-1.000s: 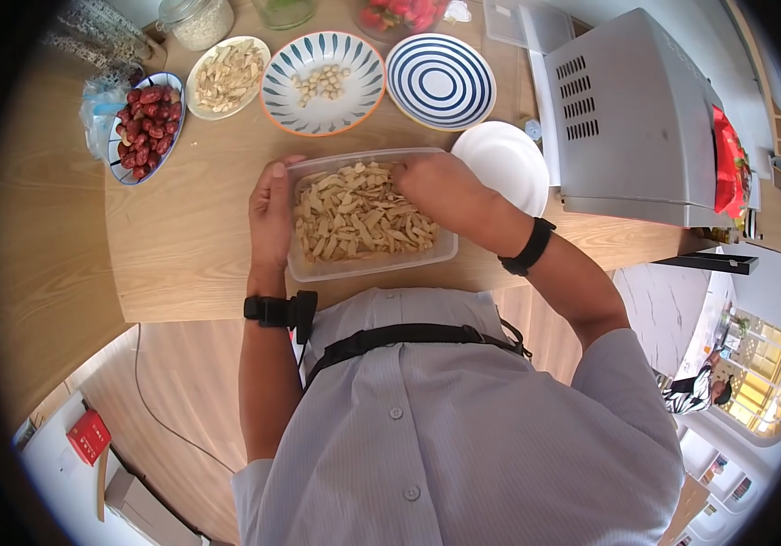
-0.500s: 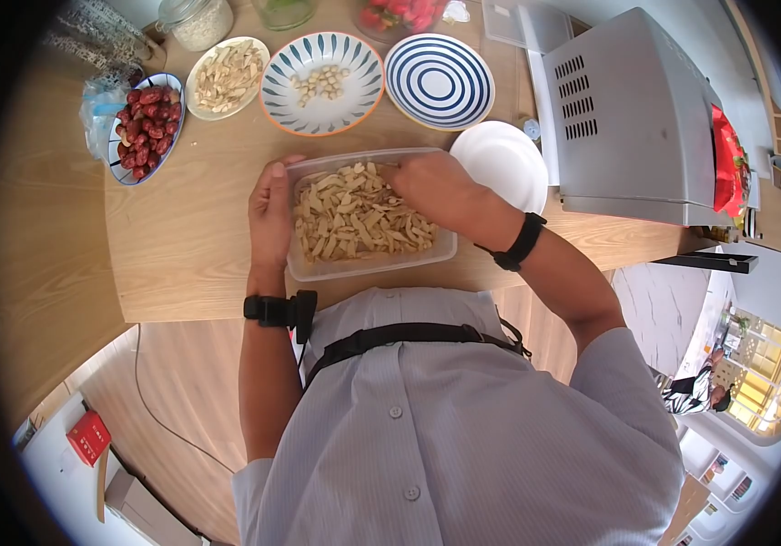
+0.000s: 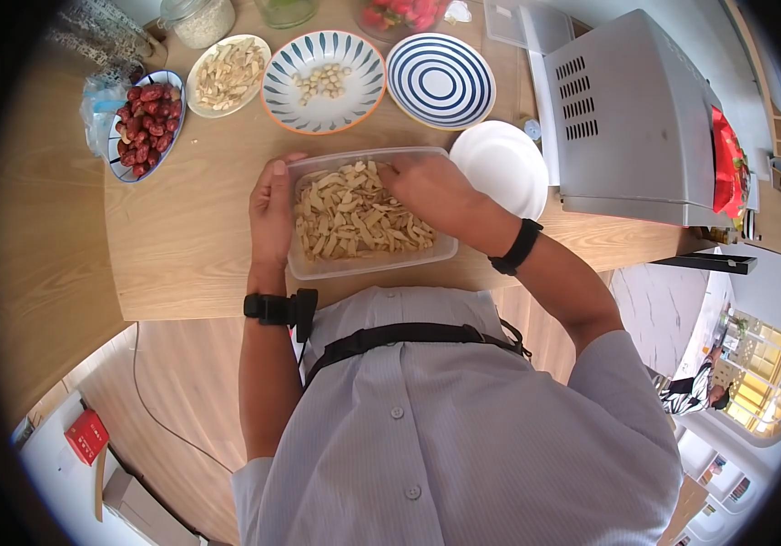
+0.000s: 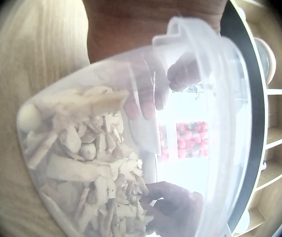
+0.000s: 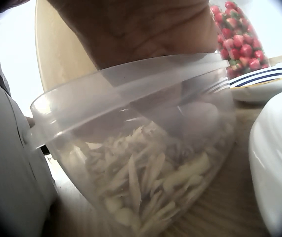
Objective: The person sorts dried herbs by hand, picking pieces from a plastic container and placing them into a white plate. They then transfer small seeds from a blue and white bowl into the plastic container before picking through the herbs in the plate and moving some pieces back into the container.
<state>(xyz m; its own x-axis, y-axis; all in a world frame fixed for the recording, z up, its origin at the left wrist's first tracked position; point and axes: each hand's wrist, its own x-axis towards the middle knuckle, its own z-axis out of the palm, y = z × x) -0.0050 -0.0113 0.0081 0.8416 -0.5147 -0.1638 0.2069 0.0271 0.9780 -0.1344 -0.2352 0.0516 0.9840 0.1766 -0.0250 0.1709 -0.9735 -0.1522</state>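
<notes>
A clear plastic container [image 3: 372,266] full of pale dried slices [image 3: 345,223] stands on the table close to the person's body. At its left end the left hand [image 3: 270,205] grips the wall, and fingers show through the plastic in the left wrist view. The right hand [image 3: 431,187] reaches over the far right rim into the container, fingers bent down among the slices. Through the clear wall in the left wrist view, that right hand [image 4: 178,207] touches the pieces; whether it pinches one I cannot tell. A few round whitish pieces [image 4: 88,150] lie between the slices.
Behind the container are a bowl of red dates [image 3: 147,136], a plate of pale slices [image 3: 229,75], a leaf-patterned plate [image 3: 322,114] with small whitish pieces and a blue-ringed plate [image 3: 441,82]. White dishes [image 3: 504,168] sit right, beside a grey appliance [image 3: 632,118]. Strawberries [image 5: 239,44] stand behind.
The right hand has shifted slightly left inside the container, over the slices near the far wall. The left hand and the container have stayed in place.
</notes>
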